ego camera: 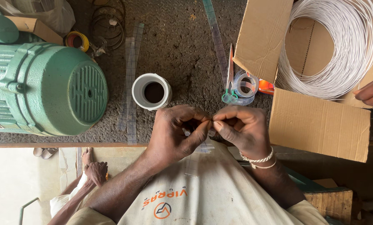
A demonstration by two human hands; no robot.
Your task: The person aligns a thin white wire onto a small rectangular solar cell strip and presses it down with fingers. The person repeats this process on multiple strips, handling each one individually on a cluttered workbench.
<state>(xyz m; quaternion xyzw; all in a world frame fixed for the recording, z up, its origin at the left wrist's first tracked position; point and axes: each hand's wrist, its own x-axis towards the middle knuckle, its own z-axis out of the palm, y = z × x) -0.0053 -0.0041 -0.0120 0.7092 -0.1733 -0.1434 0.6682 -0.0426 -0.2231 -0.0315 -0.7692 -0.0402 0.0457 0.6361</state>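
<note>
My left hand [176, 131] and my right hand [241, 127] meet at the front edge of the bench, fingertips pinched together on a thin clear plastic strip [202, 146] that hangs down over my shirt. The part between the fingers is mostly hidden. A white string bracelet circles my right wrist. Just beyond the hands stands a white plastic pipe fitting [152, 91], upright with its dark bore showing.
A large green electric motor [44, 87] fills the left. Long clear strips [131, 79] lie on the dark bench. Scissors [229, 81] and a tape roll [245, 85] sit by an open cardboard box [318, 123] holding coiled white wire [332, 54]. Another person's hand [372, 92] touches the box.
</note>
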